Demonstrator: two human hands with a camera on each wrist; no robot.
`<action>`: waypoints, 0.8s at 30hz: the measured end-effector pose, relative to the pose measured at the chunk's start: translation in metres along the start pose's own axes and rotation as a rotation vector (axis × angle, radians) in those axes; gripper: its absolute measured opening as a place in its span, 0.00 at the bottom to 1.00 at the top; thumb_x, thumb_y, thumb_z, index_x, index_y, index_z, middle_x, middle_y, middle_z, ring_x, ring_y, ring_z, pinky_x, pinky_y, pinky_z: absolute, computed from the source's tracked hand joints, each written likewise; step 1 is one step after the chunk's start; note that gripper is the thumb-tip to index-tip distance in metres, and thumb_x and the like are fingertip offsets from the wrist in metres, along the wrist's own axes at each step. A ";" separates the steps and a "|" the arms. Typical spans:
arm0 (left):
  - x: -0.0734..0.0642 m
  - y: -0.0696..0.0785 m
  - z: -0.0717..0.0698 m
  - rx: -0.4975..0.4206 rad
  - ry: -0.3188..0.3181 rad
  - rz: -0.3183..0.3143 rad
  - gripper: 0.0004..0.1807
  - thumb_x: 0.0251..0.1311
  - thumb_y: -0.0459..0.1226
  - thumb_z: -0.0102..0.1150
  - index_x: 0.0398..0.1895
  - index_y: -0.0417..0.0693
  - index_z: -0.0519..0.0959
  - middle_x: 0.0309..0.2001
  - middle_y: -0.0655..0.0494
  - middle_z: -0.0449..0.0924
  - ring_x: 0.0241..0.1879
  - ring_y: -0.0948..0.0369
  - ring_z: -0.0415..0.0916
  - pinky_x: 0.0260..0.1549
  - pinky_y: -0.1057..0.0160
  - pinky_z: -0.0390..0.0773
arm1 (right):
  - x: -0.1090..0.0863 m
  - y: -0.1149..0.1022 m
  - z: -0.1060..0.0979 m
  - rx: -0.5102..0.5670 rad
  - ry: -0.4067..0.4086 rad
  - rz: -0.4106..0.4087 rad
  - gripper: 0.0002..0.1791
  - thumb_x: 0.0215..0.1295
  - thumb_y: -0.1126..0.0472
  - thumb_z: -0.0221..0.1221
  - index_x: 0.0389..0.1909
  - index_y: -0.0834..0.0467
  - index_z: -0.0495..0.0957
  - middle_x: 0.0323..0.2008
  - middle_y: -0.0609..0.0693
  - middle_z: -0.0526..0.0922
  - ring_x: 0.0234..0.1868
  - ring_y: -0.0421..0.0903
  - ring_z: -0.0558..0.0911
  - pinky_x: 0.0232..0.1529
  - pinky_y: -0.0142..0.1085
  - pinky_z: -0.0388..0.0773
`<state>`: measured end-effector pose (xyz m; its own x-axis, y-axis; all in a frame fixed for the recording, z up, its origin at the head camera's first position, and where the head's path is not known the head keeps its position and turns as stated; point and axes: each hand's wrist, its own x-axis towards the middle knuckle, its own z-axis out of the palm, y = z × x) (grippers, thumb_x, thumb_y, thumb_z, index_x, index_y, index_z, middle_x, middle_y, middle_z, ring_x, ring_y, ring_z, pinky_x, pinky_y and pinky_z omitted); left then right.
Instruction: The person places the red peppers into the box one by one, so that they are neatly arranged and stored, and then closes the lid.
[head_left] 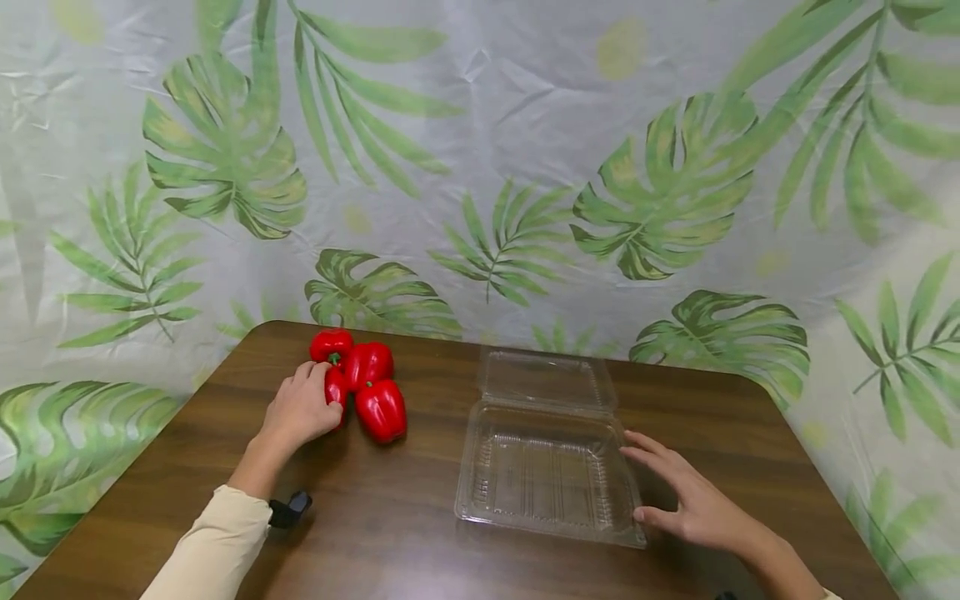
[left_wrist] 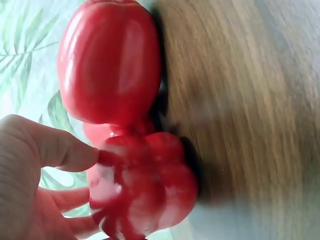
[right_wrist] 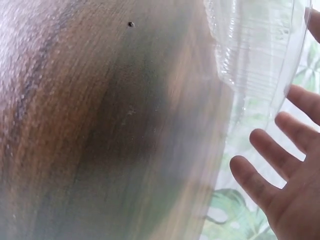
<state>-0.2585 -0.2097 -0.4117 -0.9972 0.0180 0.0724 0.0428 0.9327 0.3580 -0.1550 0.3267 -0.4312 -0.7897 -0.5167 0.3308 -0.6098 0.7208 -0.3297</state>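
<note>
My left hand (head_left: 298, 406) grips a shiny red bell pepper (head_left: 337, 390) on the left of the table, thumb on the near side and fingers around the far side. The left wrist view shows the thumb (left_wrist: 70, 151) pressing on this lobed pepper. Other red bell peppers sit close around it: one at the back (head_left: 331, 343), one behind to the right (head_left: 370, 365) and one in front to the right (head_left: 381, 411). A clear plastic clamshell container (head_left: 542, 479) lies opened flat, its lid (head_left: 547, 379) folded back. With fingers spread, my right hand (head_left: 690, 498) touches the container's right rim.
The brown wooden table (head_left: 360, 525) has rounded far corners. Behind its far edge hangs a pale curtain (head_left: 517, 100) with green leaf print. A strip of bare table lies between the peppers and the container. A black device (head_left: 291, 508) is at the left wrist.
</note>
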 end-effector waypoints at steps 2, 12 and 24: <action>-0.002 0.000 -0.001 -0.003 -0.011 0.006 0.41 0.52 0.40 0.57 0.70 0.34 0.60 0.69 0.29 0.59 0.61 0.31 0.63 0.52 0.31 0.75 | 0.001 -0.001 0.001 0.001 0.004 0.000 0.40 0.55 0.54 0.71 0.69 0.55 0.69 0.73 0.55 0.65 0.72 0.23 0.54 0.53 0.44 0.72; -0.007 -0.008 -0.002 0.025 0.013 0.121 0.37 0.47 0.32 0.55 0.68 0.40 0.68 0.69 0.30 0.61 0.65 0.33 0.61 0.56 0.31 0.72 | -0.002 -0.001 0.002 -0.011 -0.010 0.003 0.40 0.56 0.55 0.70 0.70 0.56 0.67 0.74 0.52 0.63 0.72 0.23 0.52 0.49 0.51 0.76; -0.017 -0.023 -0.002 0.011 0.040 0.165 0.33 0.57 0.35 0.59 0.69 0.42 0.68 0.71 0.35 0.62 0.65 0.35 0.62 0.55 0.31 0.74 | 0.001 -0.002 0.005 0.050 -0.042 0.003 0.43 0.58 0.56 0.69 0.73 0.58 0.62 0.77 0.52 0.57 0.74 0.20 0.47 0.53 0.43 0.75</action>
<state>-0.2423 -0.2323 -0.4193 -0.9734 0.1573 0.1668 0.2052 0.9220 0.3284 -0.1549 0.3221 -0.4344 -0.7930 -0.5344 0.2925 -0.6092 0.6991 -0.3744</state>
